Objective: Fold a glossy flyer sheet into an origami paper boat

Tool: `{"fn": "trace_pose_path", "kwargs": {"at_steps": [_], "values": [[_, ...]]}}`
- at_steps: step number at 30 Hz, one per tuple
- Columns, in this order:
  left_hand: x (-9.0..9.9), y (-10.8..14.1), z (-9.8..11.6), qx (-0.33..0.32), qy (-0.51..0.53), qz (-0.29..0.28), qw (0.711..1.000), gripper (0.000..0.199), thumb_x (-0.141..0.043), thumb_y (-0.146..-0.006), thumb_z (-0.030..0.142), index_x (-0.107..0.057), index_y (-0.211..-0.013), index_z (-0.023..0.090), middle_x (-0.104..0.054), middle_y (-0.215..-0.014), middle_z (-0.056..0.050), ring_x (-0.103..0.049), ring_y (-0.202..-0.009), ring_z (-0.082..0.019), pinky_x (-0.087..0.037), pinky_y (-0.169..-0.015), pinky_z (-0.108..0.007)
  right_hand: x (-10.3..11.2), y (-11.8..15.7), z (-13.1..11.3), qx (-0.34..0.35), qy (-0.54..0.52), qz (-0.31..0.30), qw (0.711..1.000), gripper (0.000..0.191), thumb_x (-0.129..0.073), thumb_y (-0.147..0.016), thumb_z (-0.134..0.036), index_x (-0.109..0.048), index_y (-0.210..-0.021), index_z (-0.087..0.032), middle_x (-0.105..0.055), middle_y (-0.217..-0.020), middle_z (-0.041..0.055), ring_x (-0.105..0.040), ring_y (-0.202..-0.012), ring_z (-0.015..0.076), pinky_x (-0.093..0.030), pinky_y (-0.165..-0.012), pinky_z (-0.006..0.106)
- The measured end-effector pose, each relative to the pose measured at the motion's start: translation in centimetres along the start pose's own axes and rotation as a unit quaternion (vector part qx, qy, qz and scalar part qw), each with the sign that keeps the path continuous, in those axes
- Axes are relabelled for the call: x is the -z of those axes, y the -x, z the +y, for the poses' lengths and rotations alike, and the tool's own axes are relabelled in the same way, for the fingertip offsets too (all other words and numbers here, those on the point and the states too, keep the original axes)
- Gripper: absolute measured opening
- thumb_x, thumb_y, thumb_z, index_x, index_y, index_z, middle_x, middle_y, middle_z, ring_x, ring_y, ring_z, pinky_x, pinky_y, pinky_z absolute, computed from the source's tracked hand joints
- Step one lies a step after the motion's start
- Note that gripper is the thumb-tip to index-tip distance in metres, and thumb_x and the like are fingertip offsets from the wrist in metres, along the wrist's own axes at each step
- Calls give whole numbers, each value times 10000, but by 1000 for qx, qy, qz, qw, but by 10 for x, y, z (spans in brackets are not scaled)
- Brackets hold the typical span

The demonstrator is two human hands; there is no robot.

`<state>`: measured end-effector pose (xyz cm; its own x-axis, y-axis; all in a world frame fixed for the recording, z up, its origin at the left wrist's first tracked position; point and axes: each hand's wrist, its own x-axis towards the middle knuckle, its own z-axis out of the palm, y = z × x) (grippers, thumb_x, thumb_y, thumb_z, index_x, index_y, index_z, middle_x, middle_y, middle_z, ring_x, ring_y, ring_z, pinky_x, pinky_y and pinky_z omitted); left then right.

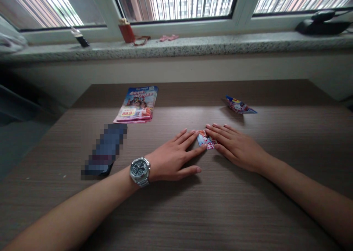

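A small folded piece of printed paper lies flat on the wooden table, partly covered by fingers. My left hand, with a silver watch on its wrist, rests with fingers stretched out and presses fingertips on the paper's left side. From the right, my right hand lies flat, its extended fingers over the paper's right and upper edge. Beyond my right hand stands a folded paper shape with pointed ends, printed in blue, red and yellow.
A stack of colourful flyers lies at the back left. Nearer stands a blurred-out phone, beside my left forearm. Behind the table, a granite windowsill holds a red box, pink items and a black device.
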<state>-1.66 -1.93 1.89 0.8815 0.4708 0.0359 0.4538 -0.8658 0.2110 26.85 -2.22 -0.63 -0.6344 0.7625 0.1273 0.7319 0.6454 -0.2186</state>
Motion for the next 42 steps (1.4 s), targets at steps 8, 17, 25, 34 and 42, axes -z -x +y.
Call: {"fn": "trace_pose_path", "kwargs": {"at_steps": [8,17,25,34,42], "values": [[0,-3,1,8,0,11,1000,641,-451,-1014,577,-381,-1564,255,-203,-1678,-142,-176,-1561,-344,-208,-1274,-515,-3,-4,-3,19,5,8,1000,600,-354,-1070,-435,-250,-1617,-211,-277,-1670,93,-231,-1546,237,-274,-1242,506],[2,-1,-4,4,9,-17,1000,660,-443,-1017,586,-314,-1593,290,-107,-1696,-111,-127,-1573,-316,-138,-1289,-510,-5,-7,-6,17,-22,-31,999,606,-310,-1077,-466,-225,-1621,-212,-220,-1682,76,-206,-1551,225,-251,-1252,502],[7,-1,-8,-11,20,-38,999,694,-491,-990,607,-274,-1599,352,-61,-1703,-61,-125,-1572,-330,-65,-1284,-554,-6,-8,-10,-23,-18,-47,998,612,-234,-1078,-508,-215,-1620,-226,-211,-1683,30,-190,-1554,204,-212,-1267,478],[7,-1,-13,-35,15,-19,999,630,-511,-994,573,-379,-1561,333,-153,-1691,-98,-171,-1566,-322,-95,-1279,-570,-9,-8,-13,-51,-28,-33,998,602,-256,-1073,-518,-235,-1616,-260,-246,-1675,11,-206,-1551,209,-222,-1265,488],[10,-1,-15,-41,9,-5,999,637,-500,-994,589,-402,-1552,299,-242,-1671,-97,-258,-1546,-291,-76,-1290,-542,-9,-8,-15,-47,-24,-24,998,610,-275,-1068,-529,-259,-1613,-256,-252,-1673,19,-215,-1549,213,-232,-1262,489]]}}
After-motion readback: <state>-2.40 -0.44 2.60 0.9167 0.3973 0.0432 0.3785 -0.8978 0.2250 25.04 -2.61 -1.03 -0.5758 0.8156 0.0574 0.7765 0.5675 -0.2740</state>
